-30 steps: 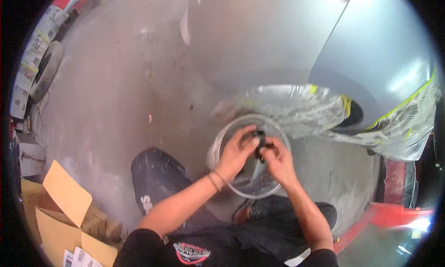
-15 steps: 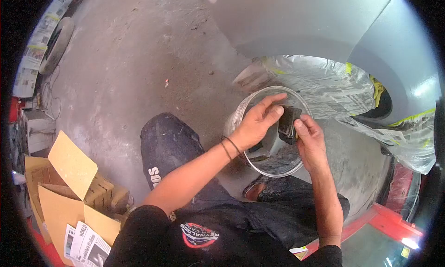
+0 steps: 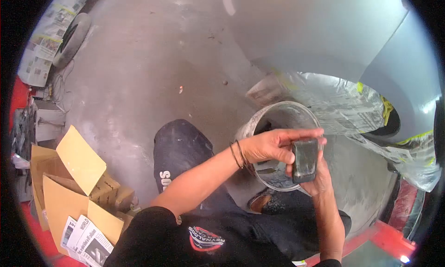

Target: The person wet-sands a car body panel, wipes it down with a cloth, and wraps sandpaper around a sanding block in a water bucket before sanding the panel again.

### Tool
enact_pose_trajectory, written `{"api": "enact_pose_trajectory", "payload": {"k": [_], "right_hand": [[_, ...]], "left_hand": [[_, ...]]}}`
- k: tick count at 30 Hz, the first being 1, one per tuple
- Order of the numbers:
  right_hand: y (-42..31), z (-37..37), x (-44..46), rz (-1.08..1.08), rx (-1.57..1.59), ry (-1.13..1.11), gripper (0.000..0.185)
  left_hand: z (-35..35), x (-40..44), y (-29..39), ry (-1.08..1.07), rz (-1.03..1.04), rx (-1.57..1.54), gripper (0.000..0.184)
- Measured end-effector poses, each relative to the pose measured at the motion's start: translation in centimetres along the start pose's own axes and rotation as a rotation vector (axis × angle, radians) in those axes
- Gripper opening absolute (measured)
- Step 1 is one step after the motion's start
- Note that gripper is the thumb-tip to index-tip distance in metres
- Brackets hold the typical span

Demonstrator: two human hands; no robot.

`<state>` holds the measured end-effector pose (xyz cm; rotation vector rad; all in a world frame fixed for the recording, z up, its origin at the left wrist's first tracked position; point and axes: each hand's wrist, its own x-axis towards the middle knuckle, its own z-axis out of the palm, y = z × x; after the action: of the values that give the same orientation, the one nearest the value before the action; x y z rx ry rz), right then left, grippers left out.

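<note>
A dark, wet-looking sanding block (image 3: 305, 160) is held between both hands, over the near right side of a bucket (image 3: 250, 128). My left hand (image 3: 271, 145) reaches in from the left, its thumb at the block's left edge and its fingers stretched along the top edge. Behind the block and along its right side, my right hand (image 3: 321, 180) grips it; part of that hand's fingers is hidden by the block. Inside the bucket some dark matter shows, partly covered by my left hand.
Right of the bucket is a grey car body panel (image 3: 320, 30), with newspaper and plastic masking (image 3: 338, 100) below it. An open cardboard box (image 3: 72, 211) with newspapers stands at lower left. A red metal part (image 3: 394, 239) lies at lower right.
The sanding block has moved from over the bucket's middle toward me, and its broad face now points up. My left fingers now lie across its top edge. The whole view has shifted slightly.
</note>
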<state>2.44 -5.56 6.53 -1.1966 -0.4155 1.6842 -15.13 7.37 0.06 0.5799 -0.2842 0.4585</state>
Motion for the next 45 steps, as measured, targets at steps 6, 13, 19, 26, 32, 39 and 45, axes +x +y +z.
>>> {"api": "enact_pose_trajectory", "payload": {"k": [6, 13, 19, 26, 32, 39, 45], "right_hand": [[0.6, -0.6, 0.4, -0.042, -0.039, 0.247, 0.076], [1.1, -4.7, 4.6, 0.039, -0.370, 0.172, 0.052], [7.6, -13.3, 13.9, 0.510, -1.694, -0.136, 0.052], [15.2, -13.1, 20.0, 0.535, -2.141, -0.256, 0.049], [15.7, -12.7, 19.3, 0.468, -2.189, -0.252, 0.047], [15.3, -11.6, 20.0, 0.349, -2.209, -0.189, 0.045], [15.5, -11.3, 20.7, 0.277, -2.231, -0.246, 0.045]], "left_hand": [[0.7, -0.1, 1.0, 0.013, -0.024, 0.113, 0.092], [-0.8, 0.3, 0.1, 0.459, 0.073, 0.483, 0.053], [0.8, 0.6, -0.4, 0.708, 0.175, 0.658, 0.042], [1.0, -1.2, 1.7, 0.993, 0.199, 0.664, 0.042], [-2.4, -2.0, 3.3, 1.159, 0.319, 0.455, 0.040], [-0.4, -0.8, 3.3, 0.996, 0.078, 0.334, 0.051], [-0.5, 2.4, -1.7, 0.948, -0.057, 0.672, 0.074]]}}
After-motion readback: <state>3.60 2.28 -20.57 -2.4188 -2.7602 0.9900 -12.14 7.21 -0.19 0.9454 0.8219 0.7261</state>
